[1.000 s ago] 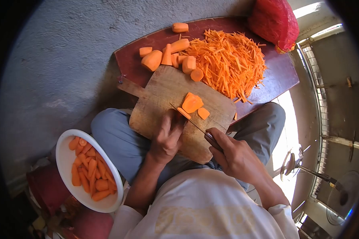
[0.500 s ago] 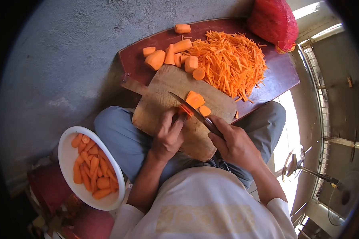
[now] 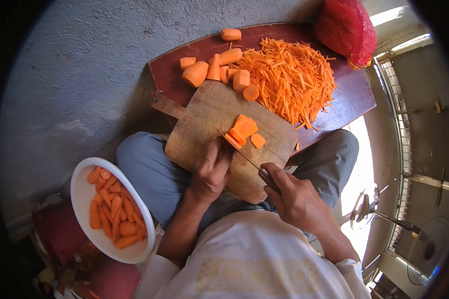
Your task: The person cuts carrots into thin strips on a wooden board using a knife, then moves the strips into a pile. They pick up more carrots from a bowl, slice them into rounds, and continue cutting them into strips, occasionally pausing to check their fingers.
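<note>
My right hand (image 3: 299, 197) is wrapped round the handle of a knife (image 3: 248, 159); its thin blade points up and left, edge-on to me, beside the carrot. My left hand (image 3: 212, 172) has its fingers curled at the near end of a carrot piece (image 3: 233, 141), close to the blade; the fingertips are partly hidden. Flat carrot slices (image 3: 245, 124) overlap just beyond it, and a single slice (image 3: 258, 140) lies to their right. All of this rests on a wooden cutting board (image 3: 194, 124) across my lap.
A heap of carrot strips (image 3: 289, 79) covers part of the dark red table (image 3: 167, 70) past the board. Several peeled carrot chunks (image 3: 195, 74) lie left of it. A red bag (image 3: 345, 32) stands at back right. Whole carrots fill a white basin (image 3: 80, 214) at left.
The knife has swung down from across the carrot to its near side, its blade turned edge-on. My right hand has moved slightly right and down; the left hand stays by the carrot.
</note>
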`<state>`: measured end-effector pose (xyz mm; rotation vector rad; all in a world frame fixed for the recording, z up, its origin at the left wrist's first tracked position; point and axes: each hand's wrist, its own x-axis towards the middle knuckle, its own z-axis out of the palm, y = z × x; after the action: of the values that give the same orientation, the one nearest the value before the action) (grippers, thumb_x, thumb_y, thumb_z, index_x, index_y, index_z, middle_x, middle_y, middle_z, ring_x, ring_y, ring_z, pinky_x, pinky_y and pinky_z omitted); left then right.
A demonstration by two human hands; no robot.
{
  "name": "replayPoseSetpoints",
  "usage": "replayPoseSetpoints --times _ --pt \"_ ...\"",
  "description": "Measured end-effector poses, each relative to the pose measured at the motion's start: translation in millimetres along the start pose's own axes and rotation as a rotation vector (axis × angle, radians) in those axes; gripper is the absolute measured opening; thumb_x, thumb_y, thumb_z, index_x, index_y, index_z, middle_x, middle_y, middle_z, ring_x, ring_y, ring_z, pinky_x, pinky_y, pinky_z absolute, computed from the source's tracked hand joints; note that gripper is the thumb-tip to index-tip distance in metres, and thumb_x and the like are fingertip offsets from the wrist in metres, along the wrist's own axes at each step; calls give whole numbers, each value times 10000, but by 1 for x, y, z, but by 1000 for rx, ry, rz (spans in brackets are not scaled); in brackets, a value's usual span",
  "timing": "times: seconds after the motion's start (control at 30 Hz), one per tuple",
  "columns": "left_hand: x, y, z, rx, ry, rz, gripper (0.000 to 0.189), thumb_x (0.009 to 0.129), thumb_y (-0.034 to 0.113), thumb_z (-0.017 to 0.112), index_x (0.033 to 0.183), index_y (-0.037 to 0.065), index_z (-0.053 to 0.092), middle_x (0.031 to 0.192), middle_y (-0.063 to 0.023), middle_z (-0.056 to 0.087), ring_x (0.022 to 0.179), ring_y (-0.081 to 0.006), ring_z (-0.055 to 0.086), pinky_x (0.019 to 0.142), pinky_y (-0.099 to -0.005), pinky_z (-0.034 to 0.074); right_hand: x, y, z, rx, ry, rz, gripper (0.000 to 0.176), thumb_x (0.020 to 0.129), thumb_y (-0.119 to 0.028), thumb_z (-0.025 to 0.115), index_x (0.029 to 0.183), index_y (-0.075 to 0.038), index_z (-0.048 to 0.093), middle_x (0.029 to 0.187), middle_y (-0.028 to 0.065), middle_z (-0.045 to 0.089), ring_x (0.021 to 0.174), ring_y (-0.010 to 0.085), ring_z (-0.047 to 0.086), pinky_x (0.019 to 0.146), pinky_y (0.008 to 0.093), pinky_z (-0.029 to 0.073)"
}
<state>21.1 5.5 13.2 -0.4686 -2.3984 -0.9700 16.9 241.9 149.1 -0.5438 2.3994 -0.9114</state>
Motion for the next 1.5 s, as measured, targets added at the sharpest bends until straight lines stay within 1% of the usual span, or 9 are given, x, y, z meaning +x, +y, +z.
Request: replayPoseSetpoints --times 0.33,0.53,0.63,0.9,1.03,1.07,1.17,1.37,1.5 --pt "-3 5 7 -43 53 -59 366 846 -173 699 1189 -58 755 1231 -233 680 1052 -419 733 885 -466 627 56 40 24 45 119 -234 444 1067 -144 673 1468 4 554 1060 288 739 946 493 727 807 530 584" --pt "-1 2 -2 -47 16 -54 434 836 -146 686 1261 -70 729 1239 -229 675 1048 -422 728 870 -471 622 21 1 -2 69 60 -64 453 1063 -154 688 1466 -4 546 1123 253 751 939 490 737 810 548 590" --pt "-5 1 2 -45 18 -52 450 835 -141 676 1277 -73 726 1257 -235 672 1056 -427 722 886 -475 617 12 7 8 40 127 -136 454 1065 -153 687 1473 -13 544 1120 248 753 929 477 744 779 538 597" --pt "-4 -1 0 -32 24 -8 423 832 -127 680 1250 -85 730 1239 -229 672 1060 -419 720 878 -470 617 -7 0 0 -3 103 -60 466 1036 -84 710 1475 -25 564 1143 238 776 954 449 775 777 505 625" --pt "0 1 0 -51 40 -36 318 828 -106 696 1142 -78 735 1138 -194 664 1012 -395 708 992 -517 604 -6 0 2 -19 112 -66 446 1031 -65 714 1455 -23 581 1177 244 782 1005 443 782 816 489 637" --pt "3 -3 3 -30 70 14 255 854 -105 705 1103 -56 738 1093 -176 652 999 -381 700 1101 -584 551 -5 1 5 -1 131 -63 426 1036 -56 704 1445 -21 593 1176 254 781 1014 443 784 821 488 636" --pt "3 -6 6 -130 70 -47 238 873 -99 718 1099 -30 745 1046 -153 633 986 -384 693 1174 -631 492 -5 -2 3 17 107 -14 411 1038 -34 685 1441 -2 605 1164 258 781 994 449 786 836 458 629" --pt "1 2 11 -269 119 -145 238 885 -90 744 1106 -2 753 1005 -122 608 1003 -401 693 1165 -634 494 13 8 -12 17 292 -57 395 1038 -25 665 1426 33 621 1124 266 774 969 473 758 853 397 591" --pt "9 -3 8 -212 100 -77 201 883 -71 778 1074 -13 753 1008 -123 608 1020 -404 696 1123 -627 513 39 6 -28 -28 218 -126 404 1028 -56 698 1413 43 624 1169 288 761 1023 469 756 865 455 592"
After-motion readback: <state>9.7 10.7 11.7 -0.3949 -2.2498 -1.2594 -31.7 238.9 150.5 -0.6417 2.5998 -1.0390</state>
